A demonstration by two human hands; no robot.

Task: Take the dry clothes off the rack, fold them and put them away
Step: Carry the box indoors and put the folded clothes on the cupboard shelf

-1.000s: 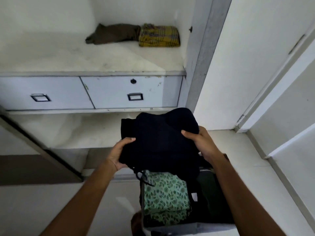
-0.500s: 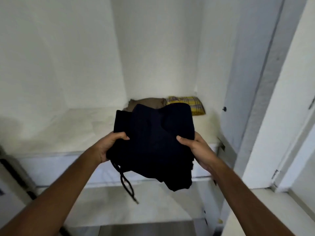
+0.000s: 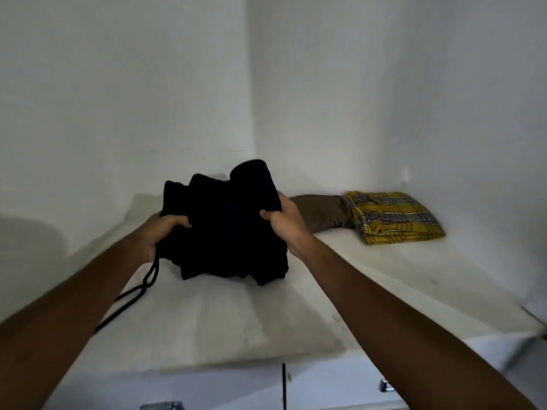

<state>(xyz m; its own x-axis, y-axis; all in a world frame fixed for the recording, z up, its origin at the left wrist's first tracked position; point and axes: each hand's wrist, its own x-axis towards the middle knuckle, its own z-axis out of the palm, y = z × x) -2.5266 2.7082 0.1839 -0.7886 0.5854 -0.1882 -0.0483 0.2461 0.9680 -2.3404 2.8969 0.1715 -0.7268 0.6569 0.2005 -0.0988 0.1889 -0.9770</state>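
Two drawer fronts (image 3: 325, 386) sit nearest to us, just beneath the front edge of the shelf (image 3: 384, 279), each with a metal handle (image 3: 386, 385) partly cut off by the bottom of the view. Our bare forearms reach forward over that front edge. On the shelf's near middle lies a pale liner sheet (image 3: 222, 327). A black drawstring cord (image 3: 133, 297) hangs from the bundle over the left part of the sheet and trails toward our left forearm.

Further in, above the middle of the shelf, we hold the dark folded bundle (image 3: 225, 232) between both hands. Our left grip (image 3: 161, 235) is closed on the bundle's left side, fingers curled over the cloth. Our right grip (image 3: 285, 229) is closed on its right side, thumb on top and fingers tucked into the fabric. The bundle's upper folds stand up and lean toward the back of the shelf. Its lower edge is down at the liner, but we cannot tell whether it touches.

Behind our right grip, a brown garment (image 3: 319, 211) lies loosely along the back of the shelf. Touching its right end, a folded yellow plaid cloth (image 3: 393, 216) sits near the shelf's back right corner. White walls (image 3: 384, 99) rise from the shelf's back and sides.
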